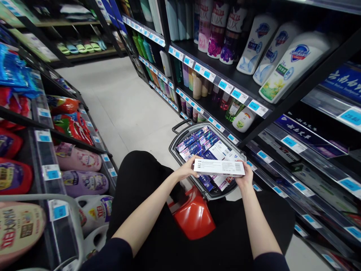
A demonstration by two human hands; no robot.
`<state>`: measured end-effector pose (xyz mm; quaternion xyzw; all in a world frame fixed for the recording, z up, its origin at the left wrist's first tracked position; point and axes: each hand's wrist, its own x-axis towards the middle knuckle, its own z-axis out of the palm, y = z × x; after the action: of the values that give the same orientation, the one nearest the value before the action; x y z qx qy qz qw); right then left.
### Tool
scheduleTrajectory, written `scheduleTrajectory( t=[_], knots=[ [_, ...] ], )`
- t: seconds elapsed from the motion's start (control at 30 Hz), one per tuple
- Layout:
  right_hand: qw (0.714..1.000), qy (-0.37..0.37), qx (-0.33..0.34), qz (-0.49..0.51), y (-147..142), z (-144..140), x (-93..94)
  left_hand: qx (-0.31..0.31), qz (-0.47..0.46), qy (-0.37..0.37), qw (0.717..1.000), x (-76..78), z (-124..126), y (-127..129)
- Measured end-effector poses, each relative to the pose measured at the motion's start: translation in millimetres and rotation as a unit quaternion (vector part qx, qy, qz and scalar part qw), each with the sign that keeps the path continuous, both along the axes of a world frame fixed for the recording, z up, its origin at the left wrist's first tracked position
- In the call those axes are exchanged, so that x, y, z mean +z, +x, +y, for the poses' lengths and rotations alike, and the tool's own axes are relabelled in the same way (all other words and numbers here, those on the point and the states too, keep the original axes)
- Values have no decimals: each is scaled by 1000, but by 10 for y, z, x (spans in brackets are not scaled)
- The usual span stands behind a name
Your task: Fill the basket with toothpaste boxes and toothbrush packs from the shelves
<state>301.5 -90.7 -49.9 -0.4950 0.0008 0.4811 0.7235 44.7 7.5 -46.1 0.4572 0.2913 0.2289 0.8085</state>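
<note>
Both hands grip one long white box (219,167), one at each end: my left hand (187,170) is curled round the near end, my right hand (246,177) closed on the far end. Held level, printed face up, likely so the label reads. Largest first: shelves (225,81) on my right carry bottles (290,66) behind price tags; shelves on my left hold bagged goods. A basket (176,141) on the floor by my knees is packed with like boxes laid flat. The box sits directly above the basket, between my hands, clear of its contents. A red stool (194,216) shows beneath my legs.
</note>
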Motion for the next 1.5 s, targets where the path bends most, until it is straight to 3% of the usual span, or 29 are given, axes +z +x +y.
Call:
scheduleTrajectory(
  t=[0.33, 0.83, 1.2, 1.5],
  knots=[
    [1000, -3, -8, 7, 2, 8, -13, -3, 0, -4, 1000, -32, 10, -1],
    [1000, 19, 11, 0, 84, 0, -214, -6, -4, 1, 1000, -71, 16, -8],
    [1000, 4, -19, 18, 29, 22, -106, -10, -4, 0, 1000, -80, 7, -5],
    [1000, 7, -5, 7, 63, 7, -180, -9, -6, -8, 1000, -54, 6, -10]
  ],
)
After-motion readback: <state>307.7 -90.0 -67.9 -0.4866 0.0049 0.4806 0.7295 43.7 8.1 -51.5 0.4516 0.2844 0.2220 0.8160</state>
